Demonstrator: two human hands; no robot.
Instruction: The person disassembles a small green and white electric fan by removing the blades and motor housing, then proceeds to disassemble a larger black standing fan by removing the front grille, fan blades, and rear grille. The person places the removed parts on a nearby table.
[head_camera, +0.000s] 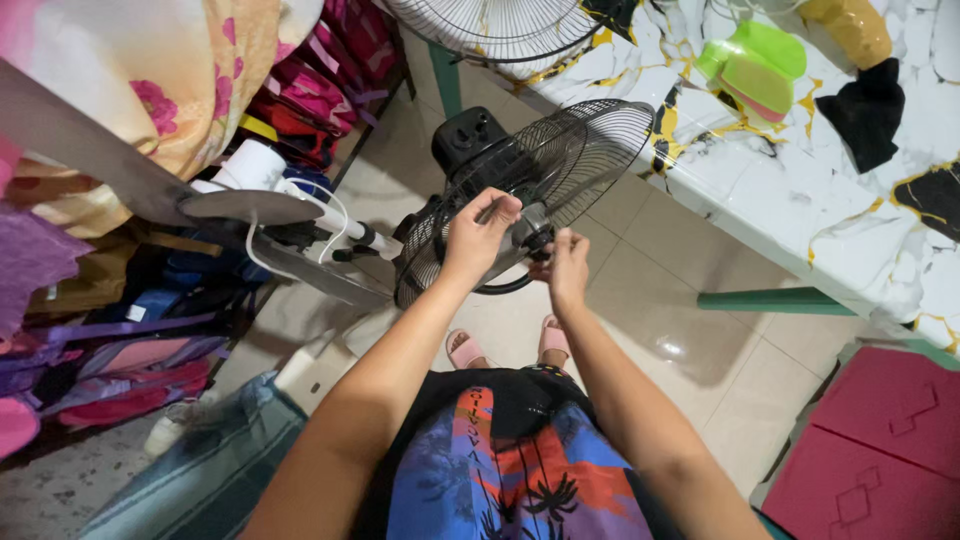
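A black electric fan (560, 160) with a round wire grille stands on the tiled floor in front of me, its motor housing (470, 135) behind the grille. My left hand (478, 235) grips the front of the wire grille near its middle. My right hand (568, 265) pinches a small part at the grille's lower centre, fingers closed on it. What exactly it pinches is too small to tell. My feet in pink sandals (466, 350) show below the fan.
A marble-patterned table (800, 190) with green legs stands at right, bearing a green plastic container (755, 65) and a black cloth (868, 110). Another fan grille (495, 25) lies at top. Shelves of bags (120, 340) fill the left. Red mats (880, 440) lie lower right.
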